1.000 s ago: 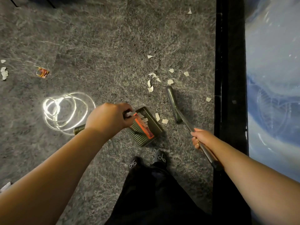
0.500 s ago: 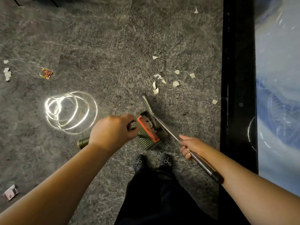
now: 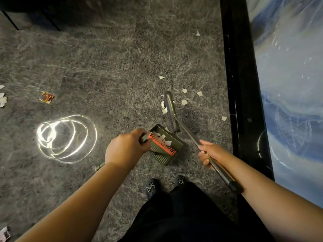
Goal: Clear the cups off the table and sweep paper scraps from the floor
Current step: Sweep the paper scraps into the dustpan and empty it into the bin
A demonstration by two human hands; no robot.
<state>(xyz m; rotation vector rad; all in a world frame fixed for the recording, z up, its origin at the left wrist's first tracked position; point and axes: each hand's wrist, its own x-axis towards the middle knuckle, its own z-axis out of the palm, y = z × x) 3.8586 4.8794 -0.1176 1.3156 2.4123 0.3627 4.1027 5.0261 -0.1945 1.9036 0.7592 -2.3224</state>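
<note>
From my feed, head cam looks down at grey marbled floor (image 3: 108, 70). Left hand (image 3: 126, 149) is curled round the dustpan handle (image 3: 99, 166), which pokes out under the wrist. Dustpan (image 3: 166, 147) sits on the floor just ahead of the feet, green w/ an orange comb strip (image 3: 162, 144) across it; several paper scraps (image 3: 163, 137) already lie inside. Right hand (image 3: 212, 153) grips the broom pole (image 3: 189, 136), fingers wrapped round it, pole running back under the forearm. Broom head (image 3: 169, 107) is down on the floor just beyond the pan's far corner, its near end touching or nearly touching the pan rim, can't tell which.

Loose scraps on floor: 2 right beside the broom head on its left (image 3: 164, 109), 3 just to its right (image 3: 184, 102), 1 further up (image 3: 162, 77), 1 near the black border strip (image 3: 224, 118), 1 far up (image 3: 197, 34). More scraps at the left edge (image 3: 3, 100), plus a red/yellow wrapper (image 3: 46, 97) well apart from the pan. Bright ring-shaped light reflection (image 3: 66, 137) on floor left of the hand. Black shoes (image 3: 152, 186) and dark trousers at bottom. Blue-white swirled surface (image 3: 293, 84) on the right.
</note>
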